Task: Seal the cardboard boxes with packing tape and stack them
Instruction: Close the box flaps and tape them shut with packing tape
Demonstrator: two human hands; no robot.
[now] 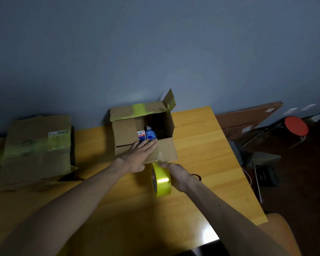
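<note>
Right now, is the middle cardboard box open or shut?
Open. The cardboard box's far flap is folded back, and a blue bottle shows inside; the left hand lies flat on its near side.

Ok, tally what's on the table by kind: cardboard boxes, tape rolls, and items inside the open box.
Cardboard boxes: 2 (open box, taped box)
Tape rolls: 1 (yellow tape roll)
Items in the open box: 2 (blue bottle, small carton)
Total: 5
A shape at the far left edge is too cut off to count.
</note>
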